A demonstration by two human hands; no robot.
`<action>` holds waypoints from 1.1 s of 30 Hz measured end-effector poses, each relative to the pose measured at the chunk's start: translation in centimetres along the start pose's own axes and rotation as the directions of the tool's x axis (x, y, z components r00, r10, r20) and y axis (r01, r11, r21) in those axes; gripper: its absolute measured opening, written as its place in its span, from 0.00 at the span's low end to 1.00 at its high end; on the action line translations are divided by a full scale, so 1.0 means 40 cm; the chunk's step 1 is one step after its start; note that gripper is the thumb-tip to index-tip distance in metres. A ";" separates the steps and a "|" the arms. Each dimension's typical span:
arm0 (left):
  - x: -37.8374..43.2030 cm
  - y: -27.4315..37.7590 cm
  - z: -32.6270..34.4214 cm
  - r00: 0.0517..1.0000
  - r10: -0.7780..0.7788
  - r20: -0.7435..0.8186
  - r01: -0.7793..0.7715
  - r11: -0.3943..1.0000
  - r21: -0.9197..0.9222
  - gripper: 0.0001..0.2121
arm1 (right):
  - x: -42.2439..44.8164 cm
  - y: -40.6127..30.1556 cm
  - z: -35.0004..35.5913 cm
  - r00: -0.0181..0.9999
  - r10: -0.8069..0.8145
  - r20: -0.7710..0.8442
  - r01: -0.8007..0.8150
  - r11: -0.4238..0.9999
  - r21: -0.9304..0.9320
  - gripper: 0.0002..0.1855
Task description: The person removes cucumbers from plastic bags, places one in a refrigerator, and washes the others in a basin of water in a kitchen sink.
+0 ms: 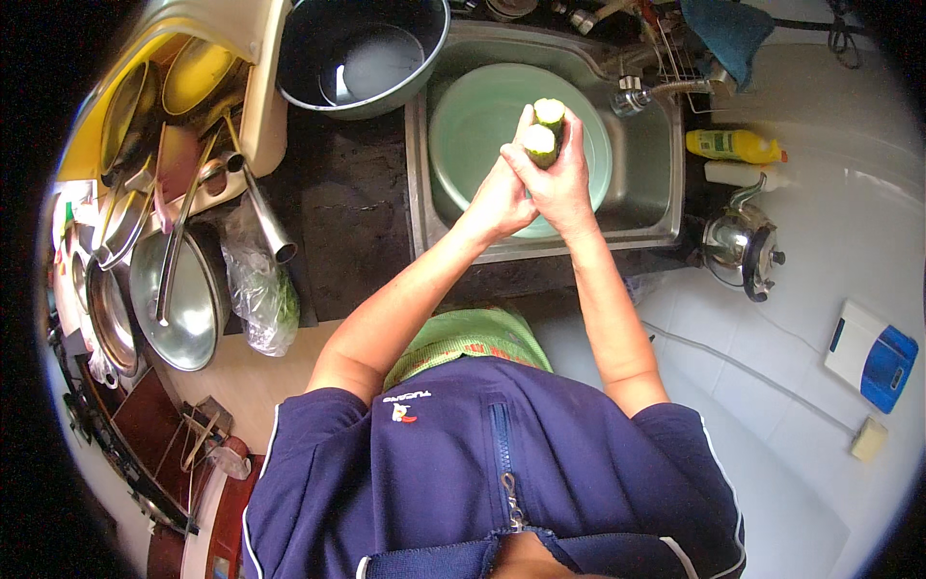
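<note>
My left hand (502, 195) and my right hand (563, 189) come together over a pale green plastic basin (463, 145) that sits in a stainless steel sink (644, 166). Between them they grip two dark green cucumber-like pieces with pale cut ends facing up. One cut piece (550, 112) is farther from me, and the other (540, 141) is nearer, under my right thumb. The fingers of both hands hide the lower lengths of the pieces. Whether water stands in the basin, I cannot tell.
A large dark basin (362, 61) stands left of the sink. A rack (268, 108) of pans and ladles, a steel bowl (177, 304) and a plastic bag of greens (264, 304) are farther left. On the right are a faucet (631, 100), a yellow bottle (731, 145) and a kettle (738, 242).
</note>
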State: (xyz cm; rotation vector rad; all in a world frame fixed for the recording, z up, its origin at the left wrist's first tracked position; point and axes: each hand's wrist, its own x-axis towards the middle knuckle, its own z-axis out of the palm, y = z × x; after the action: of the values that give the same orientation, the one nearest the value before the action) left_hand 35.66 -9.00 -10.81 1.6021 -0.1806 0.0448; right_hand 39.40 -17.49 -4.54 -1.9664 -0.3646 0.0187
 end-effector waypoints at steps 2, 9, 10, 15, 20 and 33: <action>-0.004 -0.001 -0.016 1.000 0.009 -0.002 -0.009 0.999 -0.031 0.43 | -0.007 -0.023 0.031 0.998 0.021 -0.062 -0.024 0.999 -0.044 0.38; -0.007 0.043 -0.055 0.993 -0.090 0.072 0.098 0.987 -0.125 0.38 | 0.005 -0.017 0.007 0.964 0.180 -0.195 -0.133 0.964 0.229 0.30; -0.014 0.063 -0.058 0.980 -0.166 0.106 0.176 0.980 -0.096 0.36 | 0.009 -0.004 0.000 0.947 0.279 -0.160 -0.215 0.919 0.330 0.28; -0.034 0.070 -0.055 0.925 -0.325 0.196 0.328 0.944 0.019 0.33 | 0.020 -0.008 -0.019 0.903 0.412 -0.120 -0.271 0.763 0.586 0.20; -0.023 0.077 -0.058 0.882 -0.369 0.293 0.399 0.916 -0.045 0.30 | 0.031 0.028 -0.058 0.911 0.408 0.056 -0.338 0.664 0.667 0.23; 0.050 0.053 -0.059 0.914 -0.381 0.139 0.343 0.909 0.236 0.33 | 0.049 0.045 -0.214 0.989 -0.126 -0.076 0.088 0.920 -0.382 0.13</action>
State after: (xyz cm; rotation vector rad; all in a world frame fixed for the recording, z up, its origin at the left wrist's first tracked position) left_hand 37.54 -6.90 -8.32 1.8264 -0.0144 -0.3863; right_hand 43.24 -25.27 -2.31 -2.3144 -0.4351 -0.2364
